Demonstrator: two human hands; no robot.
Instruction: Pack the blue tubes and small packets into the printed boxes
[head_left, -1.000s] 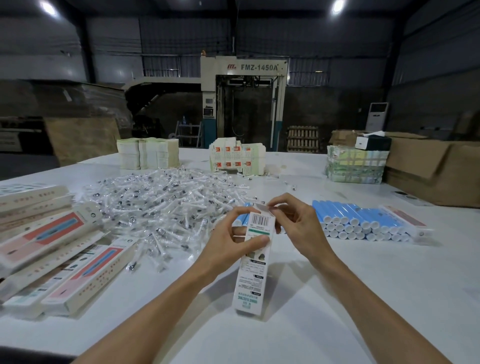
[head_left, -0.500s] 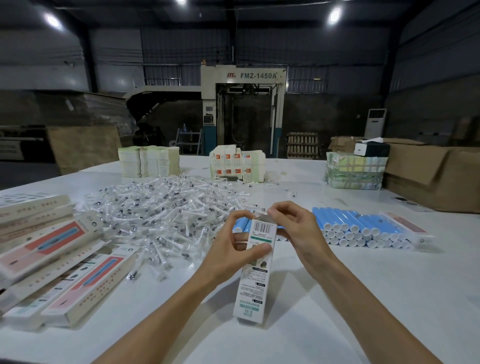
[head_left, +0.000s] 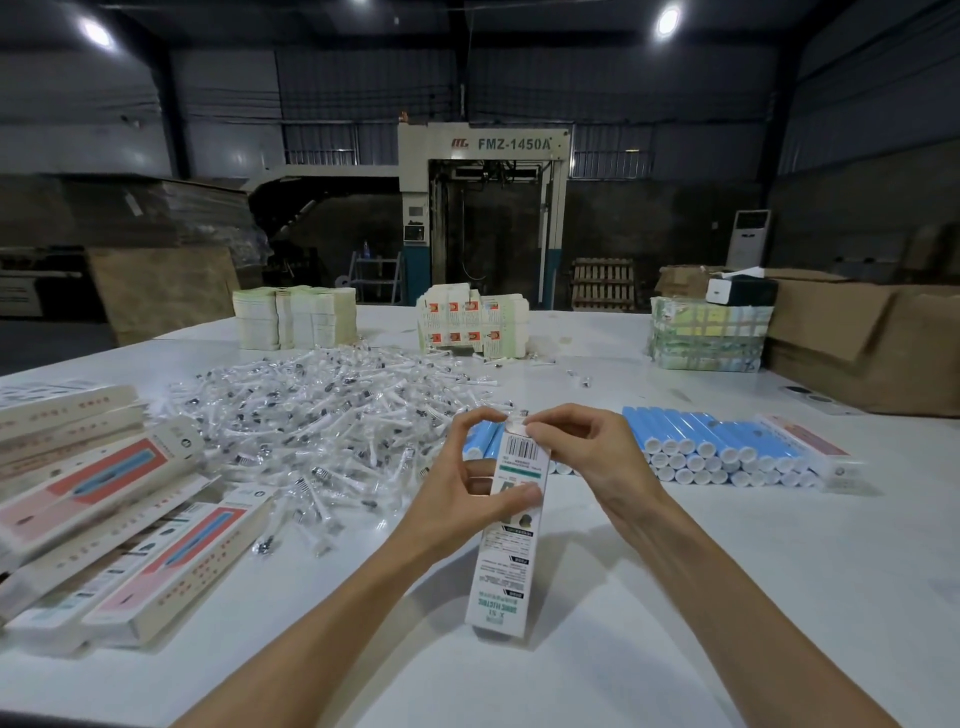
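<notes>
Upright on the desk (head_left: 675, 597), a white barcoded box (head_left: 511, 540) is pinched by both hands, left (head_left: 457, 499) mid-body, right (head_left: 582, 452) at its flap.

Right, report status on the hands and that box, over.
Left hand grips printed box at mid-body. Right hand pinches its top flap. Blue tubes and packet pile behind, untouched. Nothing in the way.
</notes>
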